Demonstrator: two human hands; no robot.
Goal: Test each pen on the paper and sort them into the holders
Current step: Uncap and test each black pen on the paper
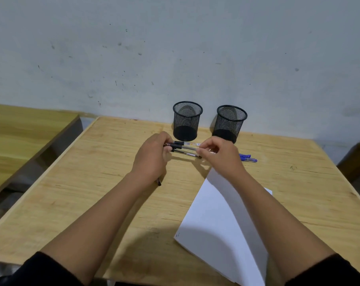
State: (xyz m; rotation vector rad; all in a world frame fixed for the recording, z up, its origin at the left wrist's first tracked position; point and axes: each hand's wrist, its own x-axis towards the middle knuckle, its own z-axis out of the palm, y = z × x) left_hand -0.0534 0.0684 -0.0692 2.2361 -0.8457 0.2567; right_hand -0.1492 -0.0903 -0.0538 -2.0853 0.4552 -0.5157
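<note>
Two black mesh pen holders stand at the table's far edge, the left holder (187, 120) and the right holder (229, 123); I see no pens in either. Just in front of them a bundle of black-capped pens (185, 149) lies level, with my left hand (151, 156) gripping its capped end. My right hand (221, 156) pinches the other end of the pens. Two blue pens (248, 158) lie on the table right of my right hand. A white sheet of paper (222, 228) lies near me, partly under my right forearm.
The wooden table (88, 182) ends at a grey wall behind the holders. A dark pen tip (159, 182) pokes out below my left hand. Another wooden desk (20, 133) stands to the left across a gap, and a further piece of furniture (358, 159) at the right.
</note>
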